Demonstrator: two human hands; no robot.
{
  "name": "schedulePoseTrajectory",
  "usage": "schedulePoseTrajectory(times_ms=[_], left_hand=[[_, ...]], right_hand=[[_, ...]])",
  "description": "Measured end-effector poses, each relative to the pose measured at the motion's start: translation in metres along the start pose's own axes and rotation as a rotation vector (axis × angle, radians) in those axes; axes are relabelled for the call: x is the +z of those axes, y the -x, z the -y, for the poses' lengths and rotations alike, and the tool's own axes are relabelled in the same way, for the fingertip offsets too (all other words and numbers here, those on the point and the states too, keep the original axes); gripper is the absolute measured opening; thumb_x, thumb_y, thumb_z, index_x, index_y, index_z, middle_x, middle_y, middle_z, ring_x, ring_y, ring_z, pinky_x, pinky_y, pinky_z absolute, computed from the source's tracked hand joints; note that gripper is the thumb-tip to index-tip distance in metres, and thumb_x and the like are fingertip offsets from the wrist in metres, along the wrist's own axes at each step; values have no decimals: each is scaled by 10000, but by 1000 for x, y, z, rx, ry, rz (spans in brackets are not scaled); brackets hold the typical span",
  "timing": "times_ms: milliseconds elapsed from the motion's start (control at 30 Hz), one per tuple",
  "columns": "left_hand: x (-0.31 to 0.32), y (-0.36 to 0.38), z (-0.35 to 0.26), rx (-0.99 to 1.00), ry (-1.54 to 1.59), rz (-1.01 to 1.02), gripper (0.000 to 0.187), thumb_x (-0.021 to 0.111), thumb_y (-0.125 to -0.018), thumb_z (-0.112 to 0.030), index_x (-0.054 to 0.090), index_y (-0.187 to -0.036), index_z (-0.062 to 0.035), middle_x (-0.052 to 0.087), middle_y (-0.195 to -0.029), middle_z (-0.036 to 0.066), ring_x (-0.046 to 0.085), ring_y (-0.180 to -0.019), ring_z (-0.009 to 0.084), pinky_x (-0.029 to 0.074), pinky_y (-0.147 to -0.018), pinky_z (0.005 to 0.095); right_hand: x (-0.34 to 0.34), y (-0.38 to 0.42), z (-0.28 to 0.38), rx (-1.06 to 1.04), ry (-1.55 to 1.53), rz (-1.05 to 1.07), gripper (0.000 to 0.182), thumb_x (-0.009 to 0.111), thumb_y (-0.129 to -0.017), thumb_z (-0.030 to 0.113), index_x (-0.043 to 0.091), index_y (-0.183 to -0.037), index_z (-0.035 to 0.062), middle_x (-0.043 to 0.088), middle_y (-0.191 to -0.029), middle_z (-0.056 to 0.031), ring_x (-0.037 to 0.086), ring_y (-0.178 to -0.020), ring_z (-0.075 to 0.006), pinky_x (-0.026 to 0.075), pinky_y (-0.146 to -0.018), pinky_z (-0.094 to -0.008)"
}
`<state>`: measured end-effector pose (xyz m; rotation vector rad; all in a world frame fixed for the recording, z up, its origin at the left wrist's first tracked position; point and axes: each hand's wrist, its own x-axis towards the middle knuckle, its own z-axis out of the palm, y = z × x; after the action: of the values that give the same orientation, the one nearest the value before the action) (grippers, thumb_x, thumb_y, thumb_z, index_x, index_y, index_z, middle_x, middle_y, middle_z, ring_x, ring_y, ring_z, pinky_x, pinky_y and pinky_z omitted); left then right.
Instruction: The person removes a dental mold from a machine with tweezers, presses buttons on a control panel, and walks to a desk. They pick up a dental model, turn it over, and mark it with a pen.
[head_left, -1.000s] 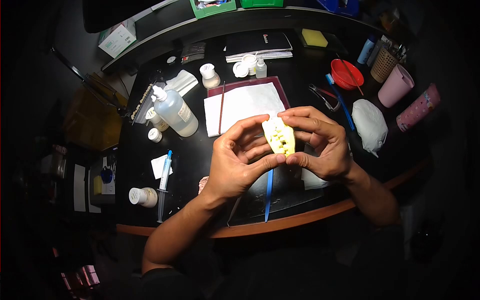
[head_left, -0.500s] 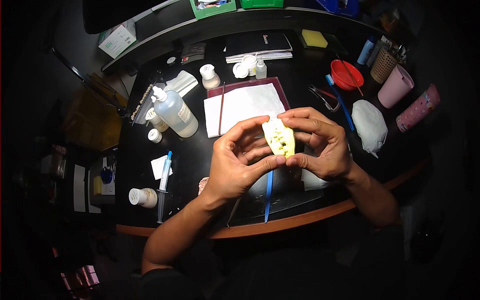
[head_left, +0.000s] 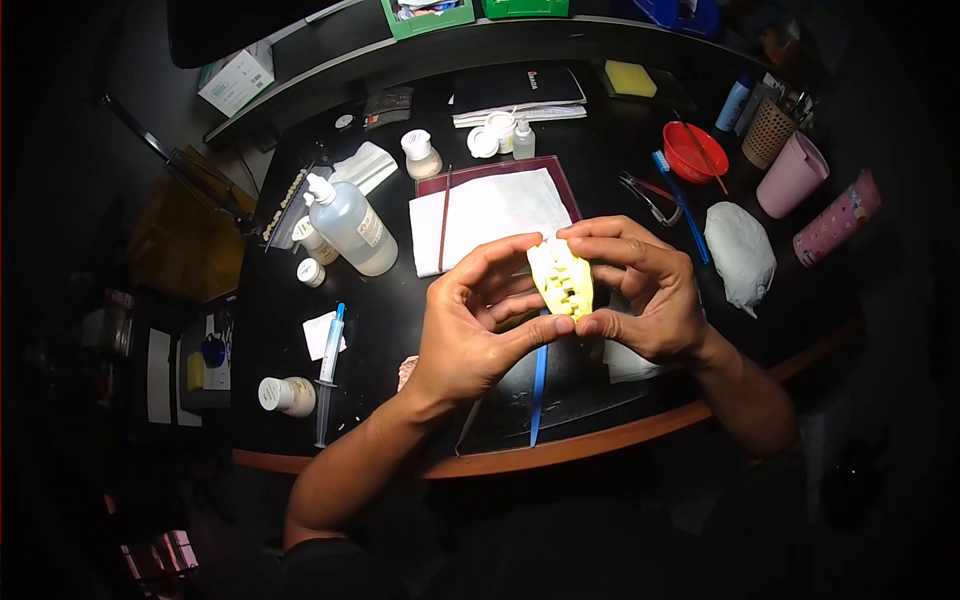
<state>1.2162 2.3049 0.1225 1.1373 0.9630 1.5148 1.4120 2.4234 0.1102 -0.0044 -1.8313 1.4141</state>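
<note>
Between my two hands is a pale yellow dental cast (head_left: 562, 280), with rows of teeth meeting along its middle and a dark gap among them. My left hand (head_left: 478, 320) grips its left side, thumb at the bottom and index fingertip at the top. On the other side my right hand (head_left: 645, 290) holds it the same way, fingers above and thumb below. The cast is raised over the table, in front of a white paper towel (head_left: 500, 215). Below it, a blue-handled tool (head_left: 539, 395) lies on a dark glossy slab.
To the left stand a large squeeze bottle (head_left: 352, 225), small jars (head_left: 287, 396) and a syringe (head_left: 330, 375). On the right are a red bowl (head_left: 695, 152), a blue toothbrush (head_left: 682, 205), a white wrapped bag (head_left: 740, 255) and a pink cup (head_left: 792, 188). A wooden edge (head_left: 590, 440) borders the table's front.
The cast has turned slightly in my hands, and its tooth line shows a little differently. Both hands keep their hold in nearly the same place.
</note>
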Motion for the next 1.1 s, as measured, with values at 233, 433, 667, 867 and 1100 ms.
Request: schedulePoseTrajectory(times_ms=[233,433,667,867,1100], left_hand=[[0,1,1,27,-48,-6,708,918,-810,20,567,-1424,58,653,-1398,193,693,-1256,265,607,-1078,399],[-1,1,3,178,-207,20,700,936,-804,-18,578,-1400,62,671,-1373,212,700,-1248,283,613,-1070,422],[-1,1,5,138,-150,12,667,943,-795,-10,573,-1346,59,706,-1300,218,726,-1201,279,619,-1055,417],[0,1,3,68,-119,-29,614,939,-792,10,560,-1272,56,717,-1236,235,742,-1166,286,621,-1049,412],[3,3,8,87,-164,-55,568,945,-798,-19,542,-1193,49,700,-1229,237,768,-1097,293,665,-957,367]], right_hand=[[-2,0,2,14,47,13,639,948,-804,121,682,-1376,13,592,-1422,-164,605,-1364,-267,533,-1175,-430],[-4,1,4,7,72,27,646,949,-793,102,697,-1382,23,604,-1433,-172,614,-1345,-261,534,-1152,-381],[-6,-1,4,-40,132,72,636,938,-810,121,698,-1392,33,623,-1407,-195,622,-1331,-276,536,-1136,-379],[-3,0,7,-21,222,84,667,909,-800,108,672,-1416,9,606,-1421,-215,641,-1305,-296,546,-1101,-385],[18,2,6,-173,592,-62,658,884,-736,75,678,-1357,0,633,-1257,-216,706,-1096,-320,611,-907,-393]])
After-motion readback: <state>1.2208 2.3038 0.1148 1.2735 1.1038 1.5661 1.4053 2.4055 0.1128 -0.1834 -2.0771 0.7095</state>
